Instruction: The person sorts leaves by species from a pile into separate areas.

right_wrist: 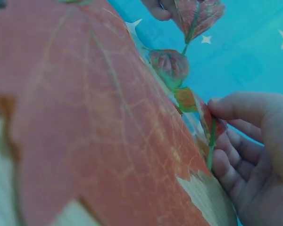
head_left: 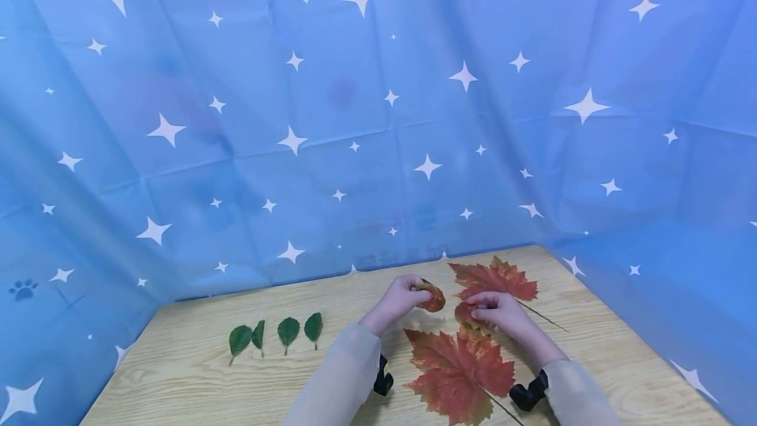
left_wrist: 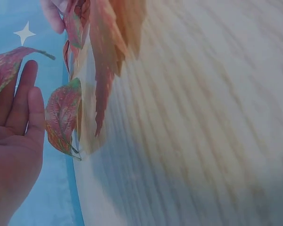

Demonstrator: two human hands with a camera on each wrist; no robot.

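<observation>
In the head view my left hand [head_left: 401,301] pinches a small red-and-green leaf [left_wrist: 8,66] between thumb and fingers, a little above the table. My right hand [head_left: 503,314] pinches another small red-green leaf [right_wrist: 206,120] by its edge, over the upper tip of a large red maple leaf [head_left: 455,373]. Between the two hands a third small reddish leaf [left_wrist: 62,115] shows in both wrist views, close to the tabletop. Behind the right hand lies a second large maple leaf [head_left: 491,278], its thin stem pointing toward the right.
Several small green leaves [head_left: 288,331] lie in a row on the left side of the wooden table [head_left: 183,373]. A blue curtain [head_left: 331,202] with white stars hangs behind the table and along both sides. Black wrist bands [head_left: 529,392] sit at the sleeves.
</observation>
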